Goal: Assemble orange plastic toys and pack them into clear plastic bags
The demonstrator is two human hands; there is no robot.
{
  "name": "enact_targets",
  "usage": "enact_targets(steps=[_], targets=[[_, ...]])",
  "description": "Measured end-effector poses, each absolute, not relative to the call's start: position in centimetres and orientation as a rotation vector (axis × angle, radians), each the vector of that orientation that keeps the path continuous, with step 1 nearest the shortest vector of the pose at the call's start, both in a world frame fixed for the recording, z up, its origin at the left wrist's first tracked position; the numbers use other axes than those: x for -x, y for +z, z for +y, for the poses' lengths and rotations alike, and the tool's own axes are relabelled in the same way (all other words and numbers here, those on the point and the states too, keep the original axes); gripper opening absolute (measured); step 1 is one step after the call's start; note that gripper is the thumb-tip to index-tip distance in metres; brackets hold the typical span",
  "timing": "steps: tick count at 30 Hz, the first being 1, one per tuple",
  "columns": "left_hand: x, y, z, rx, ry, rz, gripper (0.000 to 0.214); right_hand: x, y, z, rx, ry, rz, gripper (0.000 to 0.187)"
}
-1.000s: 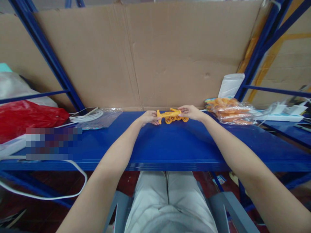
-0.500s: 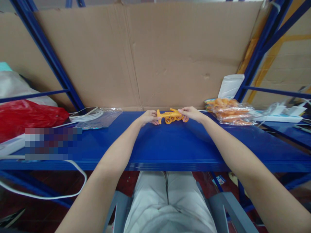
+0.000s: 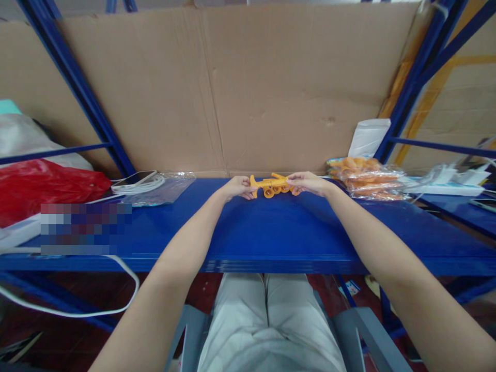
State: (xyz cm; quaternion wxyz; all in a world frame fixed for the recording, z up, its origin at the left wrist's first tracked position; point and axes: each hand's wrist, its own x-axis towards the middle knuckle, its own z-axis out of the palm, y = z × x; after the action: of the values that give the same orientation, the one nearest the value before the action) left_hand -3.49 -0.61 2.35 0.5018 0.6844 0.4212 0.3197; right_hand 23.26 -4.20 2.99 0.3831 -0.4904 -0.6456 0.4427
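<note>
A yellow toy construction vehicle with several round wheels is at the back of the blue table, near the cardboard. My left hand is closed on its left end, by an upright blade-like part. At the opposite end, my right hand pinches the toy with thumb and fingers, hiding part of that end. Whether the wheels touch the table cannot be made out.
Plastic bags of orange parts are stacked at right, beside a white power strip. To the left lie a clear plastic bag, a coiled white cable and a red bag. A cardboard sheet stands behind.
My right hand has shifted its grip slightly, its fingers now lower and flatter at the toy's right end. The toy and my left hand stay nearly still.
</note>
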Motion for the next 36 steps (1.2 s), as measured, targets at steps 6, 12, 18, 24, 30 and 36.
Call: enact_targets(steps=[6, 12, 18, 24, 30, 36], targets=[[3.66, 2.19, -0.22, -1.650, 0.761, 1.001, 0.029, -23.15, 2.98, -4.16, 1.248, 1.160, -1.629, 0.018], [3.70, 2.14, -0.17, -1.648, 0.768, 0.996, 0.029, -23.04, 3.12, -4.37, 1.261, 1.175, -1.627, 0.018], [3.69, 2.23, -0.28, -1.644, 0.775, 0.995, 0.029, -23.07, 3.07, -4.29, 1.251, 1.176, -1.644, 0.022], [3.73, 2.28, -0.40, -1.653, 0.767, 0.989, 0.028, -23.03, 3.13, -4.42, 1.246, 1.176, -1.651, 0.019], [3.81, 2.16, -0.23, -1.658, 0.765, 0.989, 0.029, -23.07, 3.02, -4.32, 1.257, 1.166, -1.644, 0.021], [3.83, 2.26, -0.38, -1.665, 0.762, 0.998, 0.028, -22.94, 2.97, -4.41, 1.264, 1.160, -1.639, 0.021]])
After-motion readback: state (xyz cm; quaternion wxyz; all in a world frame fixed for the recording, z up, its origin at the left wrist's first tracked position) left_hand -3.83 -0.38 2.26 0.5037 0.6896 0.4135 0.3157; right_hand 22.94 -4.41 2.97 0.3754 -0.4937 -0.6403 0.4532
